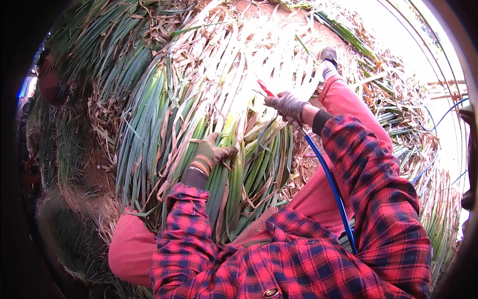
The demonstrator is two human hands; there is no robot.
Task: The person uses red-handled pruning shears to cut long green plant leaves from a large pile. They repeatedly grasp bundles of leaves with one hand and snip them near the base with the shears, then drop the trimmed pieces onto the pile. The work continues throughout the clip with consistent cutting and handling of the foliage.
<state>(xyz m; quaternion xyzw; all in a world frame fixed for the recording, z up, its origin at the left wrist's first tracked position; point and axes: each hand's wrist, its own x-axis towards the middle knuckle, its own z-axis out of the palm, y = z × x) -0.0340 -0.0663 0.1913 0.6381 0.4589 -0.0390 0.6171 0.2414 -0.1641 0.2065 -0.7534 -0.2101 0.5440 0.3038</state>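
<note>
A thick bundle of long green leek-like stalks (pixel 249 169) lies across my lap, dry pale leaves fanning out at the far end. My left hand (pixel 211 152), in a brown-green glove, presses down on the middle of the bundle and grips the stalks. My right hand (pixel 288 105), in a grey glove, is closed around a red-handled tool (pixel 265 88) held above the upper part of the stalks. A blue hose (pixel 331 184) runs from that hand back past my red plaid sleeve.
Heaps of green stalks (pixel 107 45) lie to the left and behind. Dry leaves and more stalks (pixel 403 129) cover the ground at right. My pink-trousered leg (pixel 348 102) stretches out to a grey shoe (pixel 328 55). Bare earth (pixel 97 169) shows at left.
</note>
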